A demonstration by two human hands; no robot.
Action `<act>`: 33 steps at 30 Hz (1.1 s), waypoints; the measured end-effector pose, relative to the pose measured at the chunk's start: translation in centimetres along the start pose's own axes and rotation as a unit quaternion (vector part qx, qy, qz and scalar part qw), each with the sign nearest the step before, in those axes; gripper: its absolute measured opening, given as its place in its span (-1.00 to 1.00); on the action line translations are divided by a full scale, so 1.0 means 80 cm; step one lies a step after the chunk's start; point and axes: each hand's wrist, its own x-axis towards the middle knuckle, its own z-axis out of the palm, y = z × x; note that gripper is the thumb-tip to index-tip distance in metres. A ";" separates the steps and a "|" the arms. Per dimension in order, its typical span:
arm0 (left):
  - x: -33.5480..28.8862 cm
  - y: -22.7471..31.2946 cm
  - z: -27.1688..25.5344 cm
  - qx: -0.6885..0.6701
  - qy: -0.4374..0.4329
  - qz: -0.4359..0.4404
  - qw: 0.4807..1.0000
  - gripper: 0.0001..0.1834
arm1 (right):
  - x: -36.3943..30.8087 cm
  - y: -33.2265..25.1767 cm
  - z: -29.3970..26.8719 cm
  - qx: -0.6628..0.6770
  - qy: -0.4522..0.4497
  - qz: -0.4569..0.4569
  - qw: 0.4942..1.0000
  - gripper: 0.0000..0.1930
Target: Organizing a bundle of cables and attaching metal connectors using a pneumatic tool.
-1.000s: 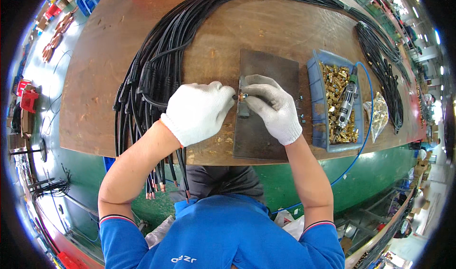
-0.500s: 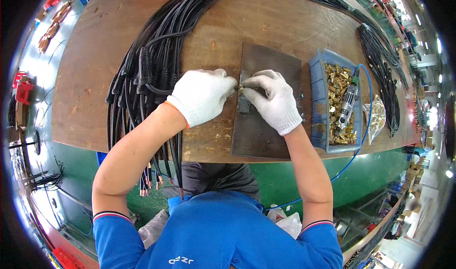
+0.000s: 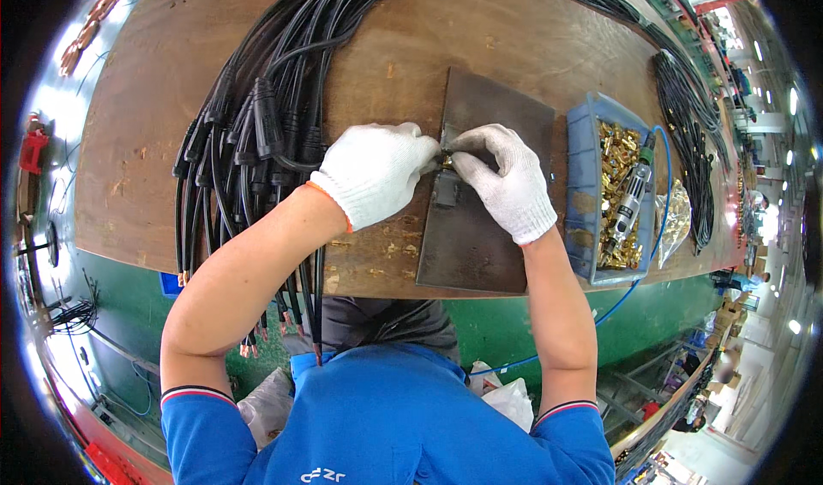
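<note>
Both of my hands wear white knit gloves and meet over the left edge of a dark metal plate lying on the table. My right hand pinches a small brass fitting between thumb and fingertips. Close against the fitting's other side is my left hand, its fingers curled together; what they grip is hidden by the glove. To the left of that hand lies a thick bundle of black cables with moulded connectors, their bare copper ends hanging past the table's near edge.
A blue plastic bin of brass fittings stands right of the plate. Across it rests a pneumatic screwdriver with a blue air hose. Beyond are a clear plastic bag and more black cables on the wooden table.
My hands stay together at the brass fitting, with only a slight shift of the fingers. The whole view has tilted a little.
</note>
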 end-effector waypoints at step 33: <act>0.001 0.011 -0.009 0.011 0.008 0.005 1.000 -0.78 | -0.115 0.134 -0.206 -0.219 0.222 0.309 0.898 -0.17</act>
